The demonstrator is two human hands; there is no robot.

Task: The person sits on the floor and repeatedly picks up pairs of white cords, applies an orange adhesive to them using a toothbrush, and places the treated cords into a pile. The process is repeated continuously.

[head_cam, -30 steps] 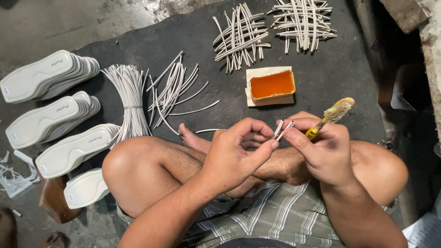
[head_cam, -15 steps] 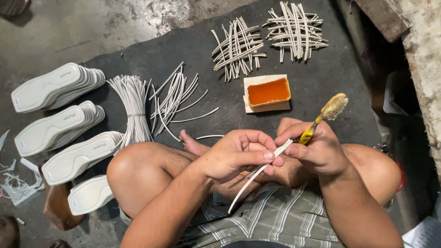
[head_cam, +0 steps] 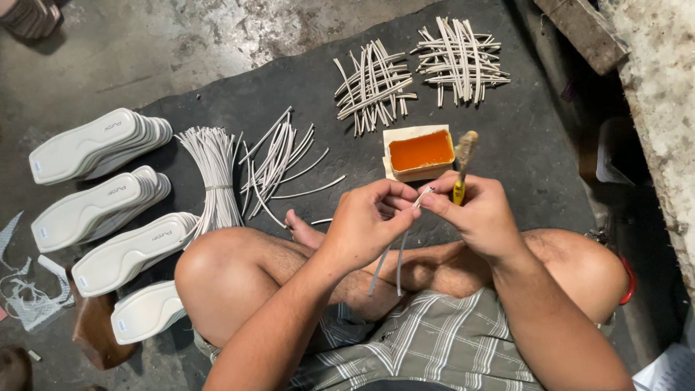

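I sit cross-legged on a dark mat point(head_cam: 536, 166). My left hand point(head_cam: 369, 221) pinches the top of two thin white strips point(head_cam: 387, 261) that hang down over my legs. My right hand point(head_cam: 474, 210) touches the same strip ends with its fingertips and also grips a yellow-handled glue brush point(head_cam: 462, 163), bristles pointing up. Just beyond my hands stands a small square tub of orange glue point(head_cam: 420, 152).
Loose white strips point(head_cam: 279, 163) and a tied bundle point(head_cam: 213, 174) lie at centre left. Two criss-crossed strip piles point(head_cam: 373, 87) point(head_cam: 460, 61) lie at the far side. Stacks of white shoe insoles point(head_cam: 98, 145) point(head_cam: 130, 250) line the left. A rough wall point(head_cam: 659, 108) stands at right.
The strips, earlier held slanted toward my lap, now hang straight down. The brush has swung from tilted right to nearly upright. Both hands stay together.
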